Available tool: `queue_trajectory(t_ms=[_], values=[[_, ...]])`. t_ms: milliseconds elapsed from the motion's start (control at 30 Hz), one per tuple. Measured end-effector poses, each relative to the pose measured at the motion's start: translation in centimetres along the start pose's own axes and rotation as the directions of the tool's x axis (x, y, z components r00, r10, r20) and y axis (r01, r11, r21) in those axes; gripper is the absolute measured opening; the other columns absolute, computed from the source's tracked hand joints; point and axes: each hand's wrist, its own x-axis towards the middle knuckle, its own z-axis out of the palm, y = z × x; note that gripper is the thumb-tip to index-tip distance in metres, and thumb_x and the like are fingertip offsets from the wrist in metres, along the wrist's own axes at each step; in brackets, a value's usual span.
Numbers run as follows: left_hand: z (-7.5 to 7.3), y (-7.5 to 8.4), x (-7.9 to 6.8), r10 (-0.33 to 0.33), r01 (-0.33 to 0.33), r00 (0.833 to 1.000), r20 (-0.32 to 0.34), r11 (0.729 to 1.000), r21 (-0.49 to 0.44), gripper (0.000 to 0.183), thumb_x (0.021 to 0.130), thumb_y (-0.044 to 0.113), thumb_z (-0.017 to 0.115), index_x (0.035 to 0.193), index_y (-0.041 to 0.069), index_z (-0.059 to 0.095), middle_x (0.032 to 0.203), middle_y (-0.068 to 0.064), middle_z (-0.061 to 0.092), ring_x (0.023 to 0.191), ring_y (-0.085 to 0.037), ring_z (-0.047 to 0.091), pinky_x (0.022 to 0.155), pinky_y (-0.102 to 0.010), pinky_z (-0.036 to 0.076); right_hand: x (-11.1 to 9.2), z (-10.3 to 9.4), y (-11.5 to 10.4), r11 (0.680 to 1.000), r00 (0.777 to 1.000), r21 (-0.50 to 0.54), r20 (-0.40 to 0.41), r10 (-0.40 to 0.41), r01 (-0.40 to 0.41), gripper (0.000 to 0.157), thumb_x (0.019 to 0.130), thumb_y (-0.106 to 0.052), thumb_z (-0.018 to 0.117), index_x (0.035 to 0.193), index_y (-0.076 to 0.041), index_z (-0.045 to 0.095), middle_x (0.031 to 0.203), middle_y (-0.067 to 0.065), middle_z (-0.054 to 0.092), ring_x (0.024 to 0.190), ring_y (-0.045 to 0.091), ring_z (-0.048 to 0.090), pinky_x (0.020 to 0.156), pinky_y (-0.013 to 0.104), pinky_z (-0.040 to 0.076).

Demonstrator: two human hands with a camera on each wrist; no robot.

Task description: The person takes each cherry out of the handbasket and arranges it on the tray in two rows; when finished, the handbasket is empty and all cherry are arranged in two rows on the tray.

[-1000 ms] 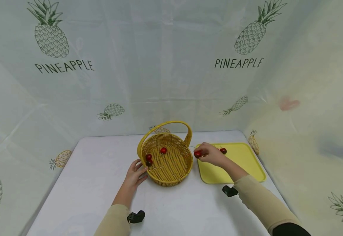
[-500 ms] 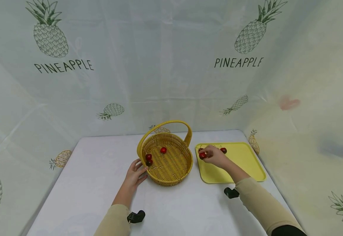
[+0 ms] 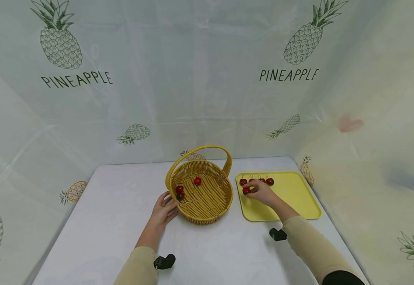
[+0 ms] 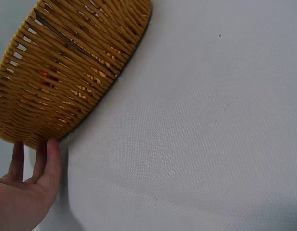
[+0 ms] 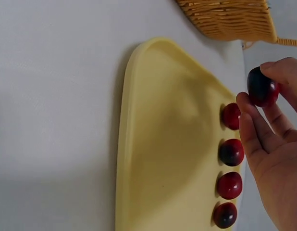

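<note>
My right hand (image 3: 261,192) pinches a dark red cherry (image 5: 262,87) between thumb and fingers, above the left part of the yellow tray (image 3: 285,206). Several more cherries line the tray's far edge, one a dark cherry (image 3: 270,181) at the row's right end. My left hand (image 3: 161,211) touches the near left side of the yellow wicker basket (image 3: 203,215). In the left wrist view its fingers (image 4: 51,161) reach out against the woven wall. Inside the basket lie a bright red cherry (image 3: 197,181) and two darker cherries (image 3: 180,192) at the left wall.
The basket's arched handle (image 3: 207,147) stands up over its far side. Both basket and tray rest on a white-covered table (image 3: 214,253). Behind it hangs a pale sheet (image 3: 200,87) printed with pineapples, which also spreads along both sides.
The right hand has moved from the gap beside the basket to the right and nearer, over the tray, carrying the cherry. More of the cherry row shows now. The left hand and basket stay put.
</note>
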Motion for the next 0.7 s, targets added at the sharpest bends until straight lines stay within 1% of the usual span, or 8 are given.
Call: queue_trajectory(t_ms=[200, 333, 433, 500, 567, 700], values=[[0.0, 0.0, 0.0, 0.003, -0.003, 1.000, -0.005, 1.000, 0.006, 0.066, 0.092, 0.003, 0.066, 0.148, 0.013, 0.033, 0.153, -0.019, 0.029, 0.112, -0.032, 0.056, 0.092, -0.050, 0.046, 0.3, 0.5, 0.8, 1.000, 1.000, 0.007, -0.025, 0.011, -0.011, 0.032, 0.085, -0.008, 0.076, 0.115, 0.001, 0.068, 0.112, 0.012, 0.063, 0.090, 0.024, 0.065, 0.076, 0.038, 0.054], [0.0, 0.0, 0.0, 0.009, -0.009, 1.000, -0.006, 1.000, 0.008, 0.065, 0.092, 0.002, 0.066, 0.148, 0.013, 0.034, 0.153, -0.020, 0.029, 0.112, -0.031, 0.057, 0.093, -0.051, 0.046, 0.4, 0.6, 1.4, 1.000, 0.999, 0.014, -0.029, -0.017, 0.017, 0.031, 0.085, -0.008, 0.076, 0.112, 0.003, 0.069, 0.111, 0.013, 0.065, 0.087, 0.024, 0.066, 0.074, 0.037, 0.054], [0.1, 0.1, -0.1, 0.015, -0.015, 1.000, -0.004, 1.000, 0.020, 0.064, 0.093, 0.001, 0.064, 0.148, 0.013, 0.034, 0.153, -0.020, 0.029, 0.116, -0.032, 0.055, 0.095, -0.053, 0.044, 0.4, 0.8, 2.0, 0.999, 0.999, 0.001, -0.026, -0.041, 0.041, 0.029, 0.085, -0.009, 0.076, 0.110, 0.003, 0.069, 0.108, 0.013, 0.066, 0.085, 0.022, 0.066, 0.072, 0.034, 0.054], [0.1, 0.1, -0.2, 0.020, -0.020, 1.000, -0.001, 0.999, 0.026, 0.064, 0.093, 0.001, 0.064, 0.148, 0.012, 0.033, 0.153, -0.020, 0.028, 0.119, -0.035, 0.053, 0.096, -0.055, 0.043, 0.5, 0.8, 2.3, 0.999, 0.999, -0.005, -0.031, -0.032, 0.032, 0.027, 0.086, -0.009, 0.076, 0.109, 0.002, 0.070, 0.107, 0.012, 0.066, 0.085, 0.022, 0.066, 0.072, 0.034, 0.054], [0.1, 0.2, -0.3, 0.020, -0.020, 1.000, -0.001, 1.000, 0.024, 0.064, 0.093, 0.002, 0.064, 0.148, 0.013, 0.034, 0.154, -0.020, 0.028, 0.121, -0.037, 0.052, 0.097, -0.055, 0.043, 0.6, 1.0, 2.6, 1.000, 0.999, -0.013, -0.035, -0.007, 0.006, 0.025, 0.086, -0.008, 0.075, 0.109, 0.001, 0.071, 0.108, 0.011, 0.067, 0.086, 0.023, 0.066, 0.074, 0.035, 0.054], [0.1, 0.2, -0.3, 0.021, -0.021, 1.000, 0.005, 1.000, 0.011, 0.065, 0.092, 0.003, 0.066, 0.148, 0.012, 0.033, 0.154, -0.021, 0.027, 0.123, -0.040, 0.049, 0.097, -0.056, 0.042, 0.8, 1.3, 2.7, 0.997, 0.996, -0.029, -0.052, 0.066, -0.068, 0.024, 0.086, -0.006, 0.075, 0.110, -0.002, 0.072, 0.110, 0.011, 0.067, 0.091, 0.025, 0.064, 0.081, 0.041, 0.052]])
